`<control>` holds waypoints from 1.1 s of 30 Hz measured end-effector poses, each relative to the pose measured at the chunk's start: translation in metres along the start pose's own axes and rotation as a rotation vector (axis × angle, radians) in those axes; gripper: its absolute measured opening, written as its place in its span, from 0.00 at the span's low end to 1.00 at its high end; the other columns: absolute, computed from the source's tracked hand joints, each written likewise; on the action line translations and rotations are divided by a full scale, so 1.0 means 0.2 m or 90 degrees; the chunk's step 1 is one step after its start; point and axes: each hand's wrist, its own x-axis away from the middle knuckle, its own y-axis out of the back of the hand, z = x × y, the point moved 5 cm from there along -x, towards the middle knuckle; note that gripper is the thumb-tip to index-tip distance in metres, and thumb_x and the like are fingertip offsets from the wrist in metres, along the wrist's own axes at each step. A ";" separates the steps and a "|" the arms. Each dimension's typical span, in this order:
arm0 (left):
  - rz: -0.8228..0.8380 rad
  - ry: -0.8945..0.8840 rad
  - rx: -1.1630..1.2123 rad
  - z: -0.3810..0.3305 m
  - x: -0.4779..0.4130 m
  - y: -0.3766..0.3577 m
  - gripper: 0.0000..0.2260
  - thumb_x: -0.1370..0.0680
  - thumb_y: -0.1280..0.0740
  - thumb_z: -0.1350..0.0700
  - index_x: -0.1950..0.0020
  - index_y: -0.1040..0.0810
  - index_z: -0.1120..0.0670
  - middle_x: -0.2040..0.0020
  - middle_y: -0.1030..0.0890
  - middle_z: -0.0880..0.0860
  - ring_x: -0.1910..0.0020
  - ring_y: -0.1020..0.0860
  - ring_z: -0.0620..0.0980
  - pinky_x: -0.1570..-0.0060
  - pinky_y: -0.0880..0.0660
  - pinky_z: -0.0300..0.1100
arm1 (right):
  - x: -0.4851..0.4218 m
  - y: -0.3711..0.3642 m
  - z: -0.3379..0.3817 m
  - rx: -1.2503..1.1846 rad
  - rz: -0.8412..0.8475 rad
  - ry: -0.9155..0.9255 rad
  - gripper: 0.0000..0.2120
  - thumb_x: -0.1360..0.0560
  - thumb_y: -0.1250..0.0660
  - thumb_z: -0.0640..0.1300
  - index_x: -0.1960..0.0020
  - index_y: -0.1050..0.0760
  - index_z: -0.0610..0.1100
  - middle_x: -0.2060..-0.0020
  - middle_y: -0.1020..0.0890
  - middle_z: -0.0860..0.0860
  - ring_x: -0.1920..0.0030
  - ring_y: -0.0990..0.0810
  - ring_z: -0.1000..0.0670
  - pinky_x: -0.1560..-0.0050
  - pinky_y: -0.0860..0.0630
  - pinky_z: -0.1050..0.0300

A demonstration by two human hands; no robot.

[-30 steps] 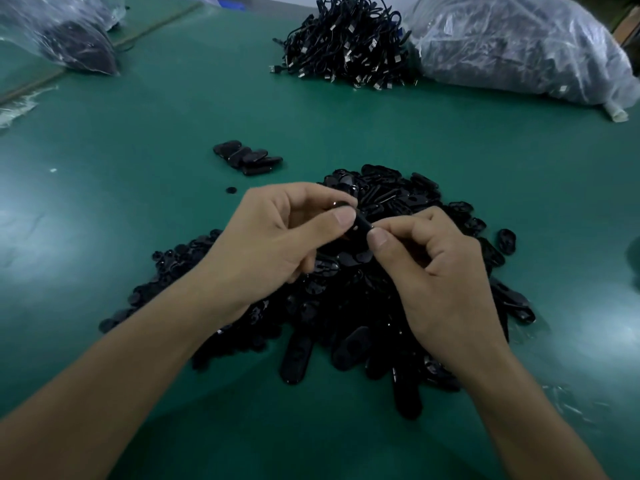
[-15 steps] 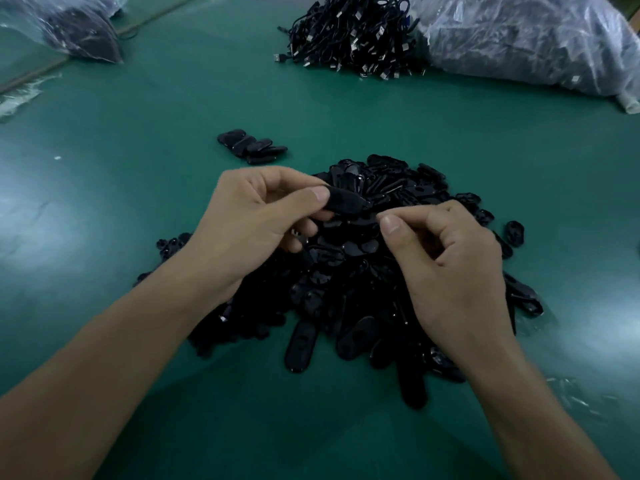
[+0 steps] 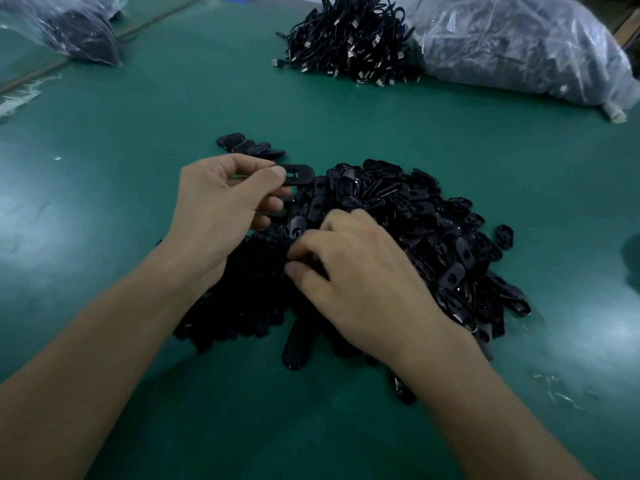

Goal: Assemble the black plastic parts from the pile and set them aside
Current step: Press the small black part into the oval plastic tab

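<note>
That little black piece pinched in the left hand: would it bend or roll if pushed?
Probably stiff: the black piece juts straight out of the left hand without sagging. Likely light, since a fingertip pinch carries it. Flat, so it should slide, not roll.

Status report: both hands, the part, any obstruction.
Left hand pinches black plastic part. Right hand on pile, fingers curled, grip unclear. Nothing between part and set-aside row.
</note>
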 end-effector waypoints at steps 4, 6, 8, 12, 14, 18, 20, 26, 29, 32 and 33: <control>0.006 -0.012 -0.012 0.01 0.00 -0.01 0.05 0.24 0.27 0.59 0.59 0.19 0.51 0.65 0.14 0.50 0.71 0.20 0.41 0.73 0.26 0.32 | -0.05 -0.02 0.04 0.071 0.005 -0.004 0.12 0.20 0.37 0.53 0.44 0.20 0.48 0.55 0.33 0.53 0.47 0.31 0.49 0.51 0.37 0.58; 0.017 -0.015 -0.011 0.01 0.00 -0.01 0.06 0.24 0.26 0.59 0.60 0.18 0.51 0.64 0.14 0.51 0.70 0.20 0.42 0.71 0.25 0.32 | -0.06 -0.03 0.05 0.076 0.004 -0.007 0.11 0.20 0.35 0.52 0.45 0.20 0.48 0.55 0.34 0.52 0.50 0.33 0.50 0.52 0.39 0.58; 0.031 -0.026 -0.002 0.02 0.01 -0.02 0.07 0.25 0.26 0.60 0.61 0.18 0.52 0.64 0.14 0.53 0.70 0.19 0.43 0.70 0.24 0.33 | -0.06 -0.05 0.06 0.070 0.025 -0.006 0.11 0.20 0.35 0.53 0.44 0.20 0.48 0.55 0.35 0.52 0.52 0.37 0.50 0.52 0.40 0.58; 0.051 -0.043 0.022 0.01 0.02 -0.03 0.07 0.25 0.26 0.61 0.62 0.17 0.52 0.64 0.14 0.54 0.70 0.19 0.45 0.69 0.24 0.33 | -0.05 -0.07 0.06 0.048 0.032 -0.014 0.08 0.19 0.36 0.49 0.45 0.21 0.49 0.54 0.33 0.52 0.50 0.32 0.49 0.49 0.34 0.56; 0.053 -0.042 0.028 0.01 0.01 -0.03 0.08 0.25 0.27 0.61 0.62 0.17 0.51 0.64 0.14 0.54 0.70 0.19 0.45 0.69 0.24 0.33 | -0.05 -0.08 0.06 0.038 0.028 -0.017 0.07 0.19 0.36 0.48 0.45 0.21 0.49 0.52 0.27 0.52 0.47 0.29 0.48 0.46 0.31 0.55; 0.056 -0.038 0.032 0.01 0.01 -0.03 0.08 0.24 0.27 0.62 0.62 0.18 0.51 0.64 0.14 0.55 0.70 0.19 0.44 0.69 0.23 0.34 | -0.05 -0.05 0.05 -0.006 0.002 -0.021 0.09 0.18 0.37 0.49 0.45 0.19 0.50 0.52 0.24 0.51 0.48 0.28 0.48 0.49 0.30 0.55; 0.062 -0.033 0.045 0.01 0.01 -0.03 0.09 0.24 0.27 0.62 0.62 0.18 0.50 0.64 0.14 0.55 0.70 0.19 0.45 0.69 0.23 0.35 | -0.04 -0.03 0.03 -0.071 -0.024 -0.024 0.08 0.19 0.36 0.49 0.48 0.18 0.50 0.55 0.21 0.51 0.51 0.25 0.48 0.51 0.27 0.52; 0.121 -0.038 0.066 0.03 0.02 -0.06 0.08 0.23 0.28 0.63 0.46 0.19 0.54 0.66 0.16 0.53 0.66 0.17 0.46 0.63 0.21 0.37 | 0.00 0.08 -0.15 -0.291 -0.154 -0.096 0.06 0.21 0.32 0.46 0.56 0.21 0.52 0.66 0.18 0.57 0.64 0.21 0.58 0.63 0.26 0.67; 0.161 -0.045 0.052 0.02 0.04 -0.10 0.08 0.23 0.28 0.62 0.46 0.17 0.52 0.64 0.15 0.53 0.65 0.17 0.46 0.61 0.20 0.36 | 0.05 0.11 -0.22 -0.362 -0.203 -0.107 0.05 0.21 0.30 0.44 0.54 0.20 0.52 0.64 0.17 0.58 0.59 0.17 0.59 0.57 0.22 0.66; 0.137 -0.077 0.050 0.00 0.06 -0.10 0.07 0.23 0.28 0.62 0.53 0.15 0.50 0.63 0.14 0.54 0.66 0.17 0.45 0.64 0.21 0.36 | 0.06 0.09 -0.18 -0.356 -0.162 -0.073 0.04 0.22 0.29 0.44 0.54 0.18 0.52 0.63 0.17 0.57 0.61 0.19 0.57 0.59 0.22 0.61; 0.115 -0.085 0.055 -0.01 0.06 -0.09 0.07 0.23 0.28 0.63 0.54 0.15 0.51 0.63 0.14 0.54 0.66 0.18 0.45 0.64 0.21 0.35 | 0.06 0.06 -0.15 -0.340 -0.128 -0.055 0.03 0.22 0.29 0.45 0.53 0.18 0.51 0.63 0.17 0.57 0.61 0.19 0.57 0.59 0.22 0.61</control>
